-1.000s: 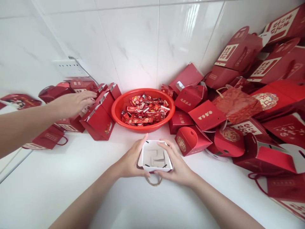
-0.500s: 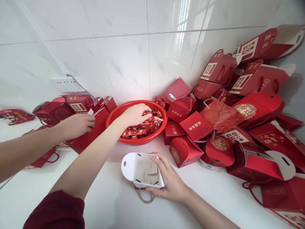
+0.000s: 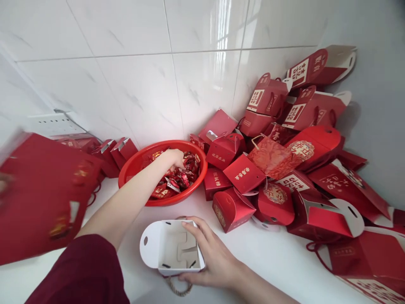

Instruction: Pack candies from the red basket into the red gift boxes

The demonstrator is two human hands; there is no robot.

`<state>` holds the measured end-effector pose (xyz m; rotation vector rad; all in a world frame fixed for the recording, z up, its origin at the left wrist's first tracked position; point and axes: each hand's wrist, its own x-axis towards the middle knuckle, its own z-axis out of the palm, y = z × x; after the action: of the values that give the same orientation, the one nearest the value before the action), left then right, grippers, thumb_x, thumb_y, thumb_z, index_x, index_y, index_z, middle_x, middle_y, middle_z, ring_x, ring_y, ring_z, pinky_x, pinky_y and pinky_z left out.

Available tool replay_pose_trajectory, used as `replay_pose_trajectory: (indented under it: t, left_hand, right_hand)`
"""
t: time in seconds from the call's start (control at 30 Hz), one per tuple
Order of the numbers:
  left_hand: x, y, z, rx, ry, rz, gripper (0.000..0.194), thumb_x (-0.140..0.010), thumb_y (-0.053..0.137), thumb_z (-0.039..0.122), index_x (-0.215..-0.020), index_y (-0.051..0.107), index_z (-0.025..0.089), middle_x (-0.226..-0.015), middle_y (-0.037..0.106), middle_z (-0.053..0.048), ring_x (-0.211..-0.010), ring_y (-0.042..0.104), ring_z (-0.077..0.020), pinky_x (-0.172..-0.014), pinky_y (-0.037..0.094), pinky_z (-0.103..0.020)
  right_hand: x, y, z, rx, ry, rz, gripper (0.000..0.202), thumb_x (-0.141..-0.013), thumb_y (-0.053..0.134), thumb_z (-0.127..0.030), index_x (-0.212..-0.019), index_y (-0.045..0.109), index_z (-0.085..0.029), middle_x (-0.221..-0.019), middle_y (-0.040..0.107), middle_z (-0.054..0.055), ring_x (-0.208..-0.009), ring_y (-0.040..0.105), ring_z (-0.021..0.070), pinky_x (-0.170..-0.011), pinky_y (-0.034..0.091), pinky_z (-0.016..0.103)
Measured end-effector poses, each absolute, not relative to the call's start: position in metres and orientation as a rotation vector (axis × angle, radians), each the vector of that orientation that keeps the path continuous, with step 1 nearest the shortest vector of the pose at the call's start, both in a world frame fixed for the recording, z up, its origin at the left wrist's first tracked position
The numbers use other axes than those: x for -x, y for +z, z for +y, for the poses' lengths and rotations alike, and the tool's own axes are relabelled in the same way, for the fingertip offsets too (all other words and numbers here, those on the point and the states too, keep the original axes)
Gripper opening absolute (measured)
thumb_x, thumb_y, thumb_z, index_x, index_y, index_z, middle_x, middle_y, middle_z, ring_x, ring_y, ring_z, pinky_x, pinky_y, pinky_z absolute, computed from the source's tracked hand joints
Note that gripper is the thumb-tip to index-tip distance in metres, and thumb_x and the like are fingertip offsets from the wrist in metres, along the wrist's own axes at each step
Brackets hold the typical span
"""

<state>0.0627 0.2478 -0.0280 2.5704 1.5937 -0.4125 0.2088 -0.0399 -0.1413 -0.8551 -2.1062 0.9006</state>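
My left hand point(image 3: 175, 159) reaches down into a red plastic basket point(image 3: 126, 165) of red wrapped candies point(image 3: 185, 180). Its fingers curl in among the candies, with the tips hidden. Below the basket, my right hand point(image 3: 210, 253) grips a small open gift box point(image 3: 180, 245) by its right side, thumb low and fingers over the rim. White inside, this box has its rounded flap folded out to the left and a twisted cord handle at the front. No candy shows inside it.
At far left, another person's blurred hand point(image 3: 4, 185) holds a large red bag point(image 3: 41, 194). Many red gift boxes point(image 3: 245, 173) are heaped on the right, up against the tiled wall point(image 3: 133, 84). Two small red boxes point(image 3: 124, 152) stand left of the basket.
My left hand has sunk lower among the candies. The other person's hand has lifted a red bag at left. My view has shifted; my right hand still holds the box.
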Motion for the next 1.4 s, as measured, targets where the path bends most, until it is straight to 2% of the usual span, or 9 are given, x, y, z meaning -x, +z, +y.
replay_pose_trajectory:
  t: [0.07,0.17,0.3,0.4,0.53,0.67,1.03,1.23,1.4]
  left_hand:
    - [-0.061,-0.027,0.249,-2.606,-0.327,1.661,0.045,-0.071,0.074,0.044,-0.103,0.071,0.013,-0.104,0.073,-0.017,-0.105,0.064,-0.0352,-0.096,0.047,-0.044]
    - [-0.065,-0.039,0.248,-2.677,-0.158,1.661,0.07,-0.076,0.069,0.05,-0.134,0.053,0.014,-0.14,0.052,-0.019,-0.13,0.048,-0.0362,-0.108,0.037,-0.047]
    - [-0.075,-0.065,0.256,-2.665,-0.071,1.616,0.093,-0.058,0.083,0.05,-0.135,0.05,0.01,-0.14,0.049,-0.021,-0.129,0.048,-0.0373,-0.107,0.041,-0.042]
    - [-0.079,-0.073,0.267,-2.616,-0.029,1.612,0.073,-0.057,0.086,0.039,-0.119,0.062,0.009,-0.123,0.061,-0.019,-0.116,0.058,-0.036,-0.098,0.047,-0.04]
    - [-0.07,-0.067,0.275,-2.522,0.021,1.549,0.024,-0.079,0.074,0.033,-0.092,0.07,0.013,-0.092,0.071,-0.006,-0.089,0.067,-0.0213,-0.087,0.052,-0.037]
    - [-0.05,-0.05,0.268,-2.397,0.208,1.542,0.01,-0.071,0.075,0.025,-0.072,0.071,0.015,-0.073,0.072,-0.003,-0.075,0.068,-0.0189,-0.076,0.051,-0.027]
    - [-0.016,0.005,0.156,-1.83,0.668,1.287,0.019,-0.095,0.052,0.037,-0.101,0.051,0.018,-0.086,0.072,-0.009,-0.074,0.075,-0.0198,-0.061,0.058,-0.024]
    - [0.005,0.011,0.042,-1.627,0.567,1.126,0.024,-0.09,0.061,0.041,-0.096,0.049,0.021,-0.079,0.072,-0.002,-0.067,0.075,-0.0201,-0.056,0.058,-0.023]
    - [0.019,0.007,0.019,-1.692,0.316,1.091,0.024,-0.092,0.058,0.043,-0.1,0.058,0.021,-0.085,0.075,-0.004,-0.071,0.074,-0.0191,-0.061,0.059,-0.026]
  right_hand:
    - [-0.208,-0.142,-0.04,0.852,0.9,-2.101,0.11,-0.062,0.087,-0.041,-0.151,0.025,-0.021,-0.15,0.032,0.017,-0.143,0.032,0.0317,-0.115,0.036,0.042]
    - [-0.207,-0.142,-0.04,0.836,0.903,-2.095,0.112,-0.06,0.089,-0.04,-0.15,0.025,-0.022,-0.15,0.032,0.017,-0.143,0.032,0.0314,-0.115,0.036,0.041]
    - [-0.206,-0.143,-0.039,0.833,0.91,-2.083,0.113,-0.059,0.089,-0.038,-0.15,0.024,-0.023,-0.149,0.033,0.016,-0.142,0.034,0.0306,-0.115,0.036,0.041]
    - [-0.206,-0.144,-0.037,0.824,0.907,-2.082,0.113,-0.06,0.088,-0.039,-0.151,0.023,-0.023,-0.149,0.033,0.016,-0.142,0.033,0.0302,-0.115,0.035,0.04]
    - [-0.207,-0.144,-0.038,0.816,0.91,-2.093,0.112,-0.06,0.089,-0.039,-0.15,0.024,-0.022,-0.148,0.033,0.015,-0.142,0.033,0.0293,-0.115,0.036,0.039]
    - [-0.209,-0.142,-0.04,0.801,0.888,-2.099,0.111,-0.063,0.087,-0.042,-0.151,0.023,-0.023,-0.149,0.032,0.015,-0.142,0.033,0.0287,-0.115,0.035,0.04]
    - [-0.216,-0.147,-0.041,0.797,0.785,-2.137,0.106,-0.073,0.081,-0.049,-0.153,0.016,-0.025,-0.149,0.032,0.015,-0.141,0.034,0.0283,-0.115,0.036,0.04]
    - [-0.223,-0.151,-0.039,0.926,0.761,-2.127,0.101,-0.078,0.076,-0.051,-0.154,0.015,-0.023,-0.149,0.031,0.017,-0.14,0.037,0.0298,-0.114,0.038,0.045]
    - [-0.224,-0.149,-0.04,0.933,0.723,-2.166,0.099,-0.079,0.076,-0.05,-0.154,0.016,-0.023,-0.15,0.03,0.017,-0.142,0.032,0.03,-0.115,0.036,0.046]
